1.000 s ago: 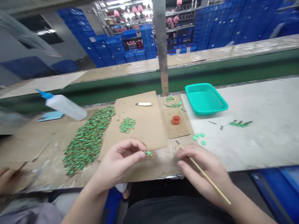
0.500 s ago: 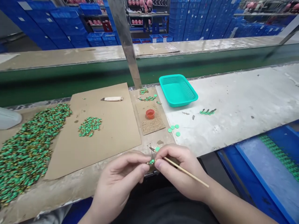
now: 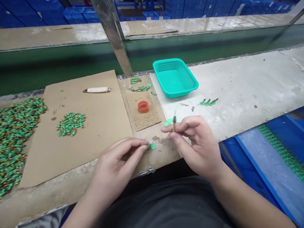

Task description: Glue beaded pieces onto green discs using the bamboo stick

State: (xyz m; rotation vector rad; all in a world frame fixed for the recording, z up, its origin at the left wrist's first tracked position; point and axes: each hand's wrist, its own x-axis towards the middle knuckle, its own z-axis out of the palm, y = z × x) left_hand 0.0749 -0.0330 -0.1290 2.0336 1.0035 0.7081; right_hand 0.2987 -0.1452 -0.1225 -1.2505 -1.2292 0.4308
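Observation:
My left hand (image 3: 120, 161) pinches a tiny green-and-gold part (image 3: 148, 145) between thumb and forefinger, with a flat green disc (image 3: 153, 146) at its outer end. Whether disc and part are joined, I cannot tell. In my right hand (image 3: 198, 144) is a thin wooden stick (image 3: 174, 126), its dark tip pointing up, apart from the part. Beyond the hands, a small orange-red cup (image 3: 143, 107) stands on a cardboard piece (image 3: 147, 122). Loose green discs (image 3: 169, 121) lie just behind my right fingers, partly hidden by them.
Green-and-gold parts form a big heap (image 3: 16, 136) at left and a smaller pile (image 3: 71, 123) on a cardboard sheet (image 3: 106, 123), near a cloth-wrapped tool (image 3: 97, 90). A turquoise basket (image 3: 175, 94) stands behind disc-based pieces (image 3: 209, 102). A blue crate (image 3: 256, 158) sits lower right.
My hands have drawn apart. The stick has left the small part and turned from slanting to upright, moving right and up. The camera view has tilted down and shifted.

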